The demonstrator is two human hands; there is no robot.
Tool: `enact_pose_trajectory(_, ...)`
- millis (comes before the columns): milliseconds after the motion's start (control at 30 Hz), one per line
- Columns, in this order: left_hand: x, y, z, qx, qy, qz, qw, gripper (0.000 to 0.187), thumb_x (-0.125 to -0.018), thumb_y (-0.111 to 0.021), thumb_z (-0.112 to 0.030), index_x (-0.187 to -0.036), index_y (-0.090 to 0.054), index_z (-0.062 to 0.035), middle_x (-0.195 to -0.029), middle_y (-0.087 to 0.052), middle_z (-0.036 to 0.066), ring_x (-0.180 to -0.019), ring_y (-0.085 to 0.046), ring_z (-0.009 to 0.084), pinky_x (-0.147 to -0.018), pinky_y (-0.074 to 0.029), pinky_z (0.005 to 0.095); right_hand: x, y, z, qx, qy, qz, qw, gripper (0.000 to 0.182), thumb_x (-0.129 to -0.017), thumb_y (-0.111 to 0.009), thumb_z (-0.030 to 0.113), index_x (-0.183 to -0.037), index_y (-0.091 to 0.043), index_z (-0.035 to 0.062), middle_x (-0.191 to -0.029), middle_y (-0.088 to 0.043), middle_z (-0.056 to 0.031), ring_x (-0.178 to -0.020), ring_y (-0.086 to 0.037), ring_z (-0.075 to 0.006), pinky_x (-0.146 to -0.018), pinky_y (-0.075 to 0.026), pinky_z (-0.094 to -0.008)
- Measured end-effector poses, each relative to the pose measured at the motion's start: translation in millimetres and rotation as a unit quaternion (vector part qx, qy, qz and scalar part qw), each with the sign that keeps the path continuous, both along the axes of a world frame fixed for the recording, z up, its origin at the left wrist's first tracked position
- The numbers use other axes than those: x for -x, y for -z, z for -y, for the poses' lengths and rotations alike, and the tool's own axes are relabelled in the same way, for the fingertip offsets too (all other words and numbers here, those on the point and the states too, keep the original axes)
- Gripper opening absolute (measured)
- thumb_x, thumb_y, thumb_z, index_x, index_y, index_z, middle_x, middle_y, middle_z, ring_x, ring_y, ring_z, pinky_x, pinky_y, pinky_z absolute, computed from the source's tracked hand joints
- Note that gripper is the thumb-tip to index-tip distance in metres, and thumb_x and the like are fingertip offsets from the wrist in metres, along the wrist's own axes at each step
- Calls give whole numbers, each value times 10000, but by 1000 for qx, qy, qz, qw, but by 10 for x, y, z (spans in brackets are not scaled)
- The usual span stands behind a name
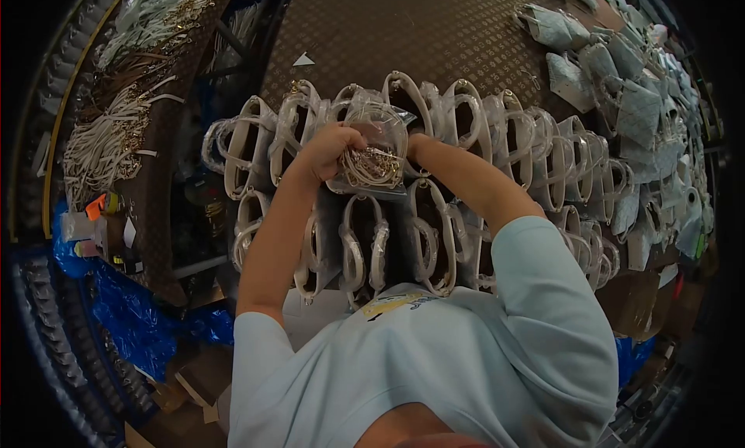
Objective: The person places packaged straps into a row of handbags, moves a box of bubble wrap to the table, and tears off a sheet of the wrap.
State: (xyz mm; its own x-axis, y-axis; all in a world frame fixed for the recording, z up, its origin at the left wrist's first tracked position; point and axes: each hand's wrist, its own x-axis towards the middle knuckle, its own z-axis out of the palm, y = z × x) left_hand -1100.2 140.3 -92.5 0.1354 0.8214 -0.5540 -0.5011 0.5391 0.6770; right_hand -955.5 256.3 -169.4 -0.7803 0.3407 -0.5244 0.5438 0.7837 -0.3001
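Note:
My left hand (330, 149) is closed on the edge of a clear plastic bag (374, 164) with a coiled pale strap and gold-coloured chain inside. It is held over the back row of pale handbags, whose handles are wrapped in clear plastic. My right hand (417, 148) is just right of the plastic bag, at the opening of a handbag (405, 92); its fingers are hidden. In the front row, another open handbag (432, 238) stands upright below my hands.
Pale straps with gold-coloured chains (109, 141) are heaped on a surface at the left. Light blue-grey quilted bags (640, 110) are piled at the right. A brown patterned tabletop (388, 29) extends beyond the handbags, with a white scrap (303, 60) on it. Blue plastic (132, 324) lies lower left.

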Motion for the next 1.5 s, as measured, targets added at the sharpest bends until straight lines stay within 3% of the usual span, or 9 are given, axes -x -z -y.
enact_pose_trajectory(433,55,-1035,658,-221,-248,-46,942,305,-783,-392,24,-1070,-474,87,-971,-569,188,-846,-597,254,-760,-510,337,-78,-1328,167,-220,-123,103,962,453,-845,-443,317,-1216,-453,56,-1124,-538,-121,-1032,-521,-223,-822,-416,-341)
enact_pose_trajectory(533,40,-1155,754,-252,-351,-39,901,252,-793,-407,6,-1020,-509,42,-950,-581,144,-818,-603,240,-731,-518,353,-294,-1856,467,97,38,-176,979,418,-875,-435,333,-1187,-478,57,-1021,-568,-74,-998,-508,-156,-809,-421,-311)
enact_pose_trajectory(633,-166,-1210,619,-256,-318,-83,909,257,-800,-433,-29,-1043,-505,12,-943,-583,134,-792,-606,220,-710,-524,334,-282,-1898,667,433,163,-481,745,397,-860,-477,326,-1130,-511,38,-854,-594,-29,-803,-572,-151,-735,-444,-296)
enact_pose_trajectory(933,190,-245,679,-213,236,-569,758,335,-737,-584,-266,-990,-599,-48,-840,-628,104,-908,-563,210,-740,-440,358,-478,-1872,550,431,456,-360,691,282,-813,-542,236,-1009,-530,33,-841,-551,-22,-701,-554,-114,-516,-466,-259)
enact_pose_trajectory(1033,132,-30,543,-136,245,-779,560,309,-709,-569,-224,-967,-601,-55,-879,-614,119,-937,-556,245,-756,-440,372,-197,-1660,855,539,442,-291,655,278,-827,-532,258,-1010,-531,49,-897,-560,-23,-848,-551,-138,-691,-489,-341)
enact_pose_trajectory(1100,242,583,485,-285,29,-622,729,334,-702,-570,-184,-1013,-571,-60,-922,-601,109,-935,-545,280,-752,-443,381,17,-1320,873,661,409,-317,543,266,-860,-494,277,-995,-528,51,-932,-565,-43,-881,-551,-157,-756,-464,-353)
enact_pose_trajectory(1267,156,184,582,-231,45,-712,662,186,-771,-517,-126,-889,-562,11,-855,-575,209,-808,-564,338,-711,-459,383,248,-869,736,624,484,-466,398,297,-918,-365,254,-1104,-418,29,-1087,-495,-107,-966,-523,-229,-861,-440,-396)
enact_pose_trajectory(1433,218,100,428,-97,107,-698,701,239,-745,-581,-203,-824,-573,23,-819,-582,179,-819,-547,342,-709,-435,421,143,-726,693,390,601,-453,531,412,-882,-426,277,-1185,-322,17,-1046,-510,-114,-912,-530,-190,-745,-440,-360)
enact_pose_trajectory(1500,278,151,339,-85,129,-689,708,270,-735,-598,-232,-812,-580,26,-815,-586,172,-818,-549,341,-705,-437,419,82,-842,662,79,435,-360,822,480,-851,-466,275,-1203,-302,-8,-963,-555,-178,-810,-581,-220,-644,-460,-375)
